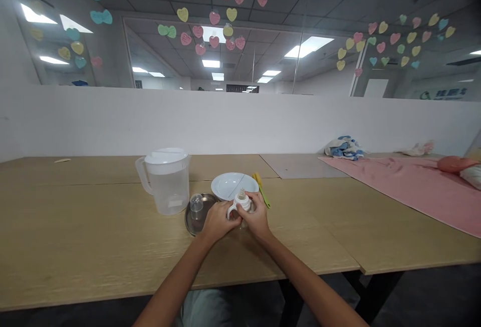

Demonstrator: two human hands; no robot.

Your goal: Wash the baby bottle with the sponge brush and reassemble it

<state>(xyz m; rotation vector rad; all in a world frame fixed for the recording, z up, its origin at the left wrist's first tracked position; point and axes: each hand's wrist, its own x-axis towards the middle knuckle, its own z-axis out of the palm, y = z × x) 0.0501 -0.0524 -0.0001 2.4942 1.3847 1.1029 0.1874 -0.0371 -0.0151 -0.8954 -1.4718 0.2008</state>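
Observation:
A baby bottle (242,199) with a clear nipple and a white collar with handles is held between my two hands, above the table just in front of a white bowl (225,183). My left hand (221,222) is closed around its lower left side. The fingers of my right hand (256,215) grip the collar from the right. Much of the bottle's body is hidden behind my hands. To the left, a clear bottle cap (196,204) stands on a round metal tray (191,226). A yellow and green brush (263,192) lies beside the bowl's right edge.
A lidded clear plastic pitcher (169,187) stands left of the tray on the wooden table (93,237). A pink cloth (409,182) covers the right side, with a blue and white cloth bundle (343,147) at the back. The white wall (240,121) bounds the far edge.

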